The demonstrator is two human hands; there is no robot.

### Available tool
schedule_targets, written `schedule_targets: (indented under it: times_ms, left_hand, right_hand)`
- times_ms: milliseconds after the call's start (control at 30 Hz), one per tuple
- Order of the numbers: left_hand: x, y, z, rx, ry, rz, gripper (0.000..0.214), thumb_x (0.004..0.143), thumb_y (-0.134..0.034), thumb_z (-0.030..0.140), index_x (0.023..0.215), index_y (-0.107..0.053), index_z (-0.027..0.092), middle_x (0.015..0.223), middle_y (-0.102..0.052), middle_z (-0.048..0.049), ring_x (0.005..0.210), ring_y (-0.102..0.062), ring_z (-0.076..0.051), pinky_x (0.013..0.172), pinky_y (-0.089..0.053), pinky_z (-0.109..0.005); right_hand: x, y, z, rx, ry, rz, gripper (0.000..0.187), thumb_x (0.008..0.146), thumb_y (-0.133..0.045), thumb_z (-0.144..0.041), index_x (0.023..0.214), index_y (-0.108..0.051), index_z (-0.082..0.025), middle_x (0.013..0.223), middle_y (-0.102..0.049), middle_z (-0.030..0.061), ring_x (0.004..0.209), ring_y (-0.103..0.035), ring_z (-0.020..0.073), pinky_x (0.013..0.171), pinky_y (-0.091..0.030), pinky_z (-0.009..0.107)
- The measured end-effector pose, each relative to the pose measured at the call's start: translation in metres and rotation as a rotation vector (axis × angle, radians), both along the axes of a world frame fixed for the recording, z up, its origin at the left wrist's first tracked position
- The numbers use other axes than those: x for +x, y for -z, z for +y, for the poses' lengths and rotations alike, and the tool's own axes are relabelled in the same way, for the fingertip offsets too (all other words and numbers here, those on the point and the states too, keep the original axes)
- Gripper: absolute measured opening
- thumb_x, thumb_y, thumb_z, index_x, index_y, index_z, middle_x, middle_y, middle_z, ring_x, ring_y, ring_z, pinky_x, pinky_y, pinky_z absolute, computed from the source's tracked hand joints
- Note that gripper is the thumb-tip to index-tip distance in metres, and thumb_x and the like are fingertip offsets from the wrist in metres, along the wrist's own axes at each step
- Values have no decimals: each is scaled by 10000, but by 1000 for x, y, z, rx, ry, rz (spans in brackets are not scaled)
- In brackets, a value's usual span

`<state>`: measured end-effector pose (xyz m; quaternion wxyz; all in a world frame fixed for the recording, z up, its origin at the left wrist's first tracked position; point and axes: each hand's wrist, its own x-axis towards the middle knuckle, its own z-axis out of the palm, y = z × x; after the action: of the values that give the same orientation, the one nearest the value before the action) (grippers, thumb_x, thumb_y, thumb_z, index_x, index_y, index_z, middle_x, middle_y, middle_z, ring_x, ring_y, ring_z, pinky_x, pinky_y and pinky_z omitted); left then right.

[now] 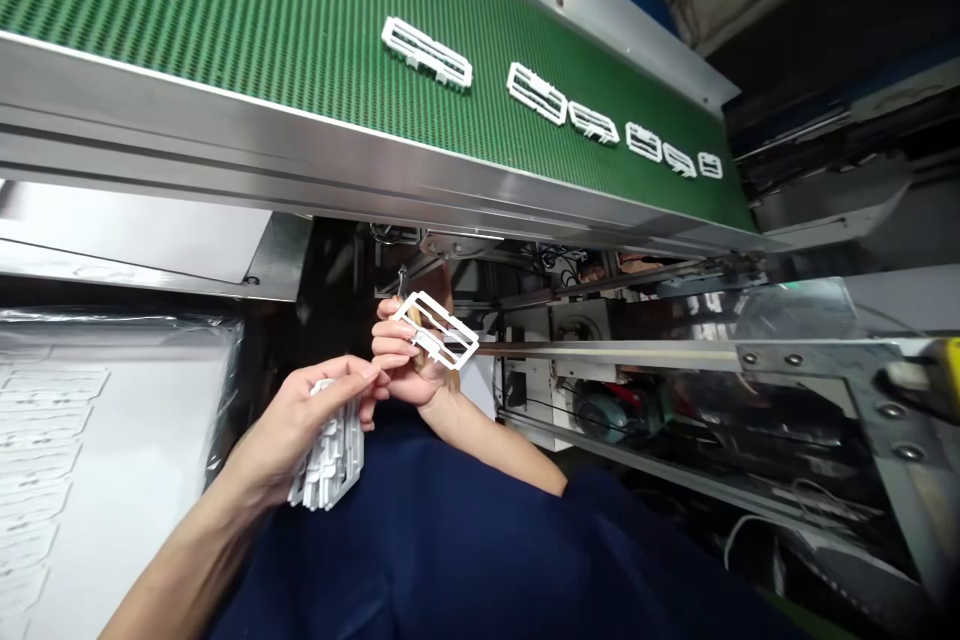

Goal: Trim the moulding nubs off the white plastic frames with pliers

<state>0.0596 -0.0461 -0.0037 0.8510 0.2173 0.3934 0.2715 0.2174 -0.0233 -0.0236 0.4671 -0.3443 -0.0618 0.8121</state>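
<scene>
My left hand (319,410) is closed around a stack of white plastic frames (330,460), which hangs below the fingers. Its thumb and fingertip meet the fingers of my right hand (412,375) in front of my body. A single white plastic frame (459,352), tilted, with long slots and small tabs, is gripped in my right hand. Behind that frame, something slim and yellowish (417,320) shows in the same hand; its kind is unclear. Beyond both hands, more white frames (427,52) lie spaced out on a green conveyor belt (247,10).
The conveyor's metal side rail (225,145) runs across in front of me. At left, a plastic-lined box (150,400) holds rows of white frames, below a metal-edged white surface (150,230). A metal machine frame (637,352) with cables stands at right.
</scene>
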Motion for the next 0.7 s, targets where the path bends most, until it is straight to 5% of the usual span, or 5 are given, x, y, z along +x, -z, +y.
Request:
schedule_targets:
  times_ms: [233,500,700]
  left_hand:
    - [-2,0,1,-145,-25,-118,250,744,-711,377,789,-672,134,624,-613,-58,550,-575,-157,478,-460,-207]
    - [-12,21,-1,-262,-325,-341,242,879,-535,307,884,-672,107,803,-639,-95,673,-611,-169,578,-540,-258]
    - [-17,20,-5,-176,-311,-267,222,858,-576,326,889,-651,119,814,-630,-80,661,-596,-158,577,-519,-251]
  right_hand:
    - [0,-3,1,-50,30,14,123,844,-530,-251,845,-407,-240,671,-214,-54,505,-132,88,448,-267,140]
    - [-8,-20,-2,81,-112,-105,218,749,-547,-113,914,-471,-233,638,-360,-45,513,-298,81,494,-327,166]
    - [-9,-19,-2,-130,-25,212,112,857,-441,-122,918,-493,-199,635,-362,-59,478,-305,42,485,-338,112]
